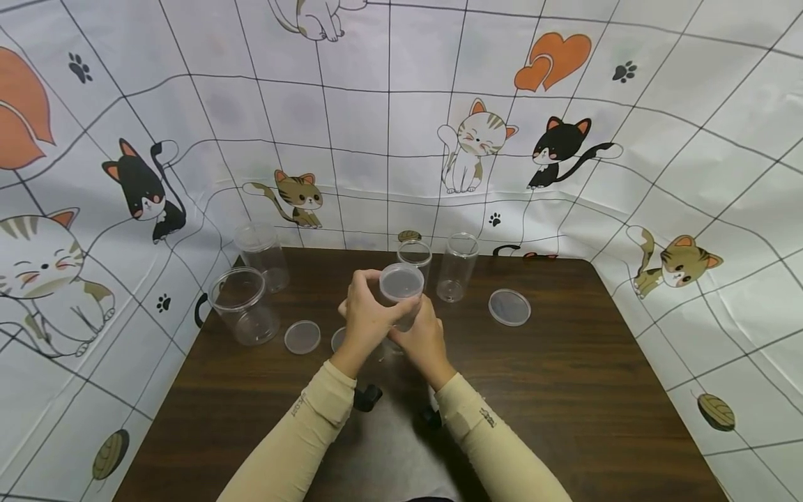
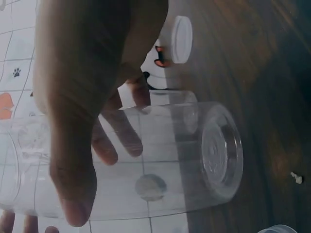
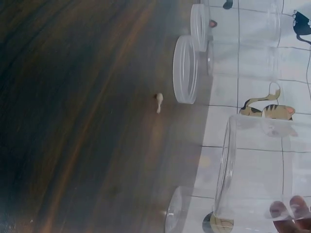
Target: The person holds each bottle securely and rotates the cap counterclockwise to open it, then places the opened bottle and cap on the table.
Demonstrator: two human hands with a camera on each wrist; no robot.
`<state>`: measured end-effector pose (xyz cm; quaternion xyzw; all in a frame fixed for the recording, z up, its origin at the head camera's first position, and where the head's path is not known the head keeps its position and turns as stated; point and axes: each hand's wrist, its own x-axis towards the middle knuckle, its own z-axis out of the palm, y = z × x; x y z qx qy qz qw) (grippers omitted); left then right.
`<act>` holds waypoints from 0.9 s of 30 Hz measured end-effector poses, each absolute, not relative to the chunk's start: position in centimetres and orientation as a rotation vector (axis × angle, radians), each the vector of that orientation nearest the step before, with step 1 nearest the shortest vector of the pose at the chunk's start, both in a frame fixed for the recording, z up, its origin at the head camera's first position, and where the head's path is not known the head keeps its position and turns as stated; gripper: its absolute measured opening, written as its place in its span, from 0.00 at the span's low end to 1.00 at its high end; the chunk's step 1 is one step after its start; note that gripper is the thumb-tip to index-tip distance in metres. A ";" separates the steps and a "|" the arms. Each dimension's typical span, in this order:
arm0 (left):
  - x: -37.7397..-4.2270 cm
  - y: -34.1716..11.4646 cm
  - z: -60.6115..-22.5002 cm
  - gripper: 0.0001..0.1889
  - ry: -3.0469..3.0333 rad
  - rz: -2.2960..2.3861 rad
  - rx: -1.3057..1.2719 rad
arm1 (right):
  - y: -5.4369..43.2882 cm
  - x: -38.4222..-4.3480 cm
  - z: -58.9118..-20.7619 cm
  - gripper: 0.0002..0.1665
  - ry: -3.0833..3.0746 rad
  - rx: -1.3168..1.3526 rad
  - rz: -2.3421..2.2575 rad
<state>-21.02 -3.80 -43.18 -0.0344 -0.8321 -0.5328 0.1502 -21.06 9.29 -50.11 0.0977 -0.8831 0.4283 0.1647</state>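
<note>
Both hands hold one clear plastic jar [image 2: 165, 170] over the middle of the table, its translucent round lid [image 1: 401, 282] on top in the head view. My left hand [image 1: 366, 310] wraps the jar from the left; its thumb and fingers lie on opposite sides of the wall in the left wrist view. From the right, my right hand [image 1: 426, 340] grips the same jar lower down. Its fingertips [image 3: 291, 208] show against the clear wall in the right wrist view. In that view the jar's base stands off the tabletop.
Two wide clear jars [image 1: 247, 324] stand at the left. Two narrower jars [image 1: 456, 268] are behind the hands. Loose lids lie about: one at left [image 1: 302, 337], another partly behind the left hand [image 1: 338, 339], one at right [image 1: 509, 307]. A pale scrap [image 3: 159, 102] lies on the wooden table [image 1: 564, 390].
</note>
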 end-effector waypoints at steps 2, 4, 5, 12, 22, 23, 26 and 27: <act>-21.0 -3.8 -43.3 0.44 -2.391 -1.503 -0.096 | 9.2 -21.0 -49.9 0.54 -2.529 0.266 1.246; -21.0 -4.1 -43.2 0.46 -2.401 -1.499 -0.109 | 9.4 -21.1 -49.6 0.54 -2.540 0.270 1.285; -21.1 -4.3 -43.2 0.47 -2.409 -1.506 -0.123 | 9.5 -21.2 -49.5 0.54 -2.543 0.278 1.302; -21.9 -8.0 -42.4 0.60 -2.460 -1.733 -0.397 | 11.1 -22.1 -48.8 0.55 -2.574 0.574 1.567; -22.7 -10.2 -41.8 0.43 -2.434 -1.885 -0.729 | 12.3 -22.4 -48.7 0.51 -2.590 0.896 1.667; -22.6 -10.0 -41.8 0.41 -2.434 -1.883 -0.698 | 12.2 -22.4 -48.8 0.51 -2.581 0.877 1.665; -22.2 -9.0 -41.9 0.39 -2.437 -1.832 -0.568 | 11.4 -22.1 -49.3 0.51 -2.546 0.773 1.650; -22.0 -8.5 -42.0 0.39 -2.436 -1.810 -0.515 | 11.1 -21.9 -49.4 0.51 -2.536 0.719 1.633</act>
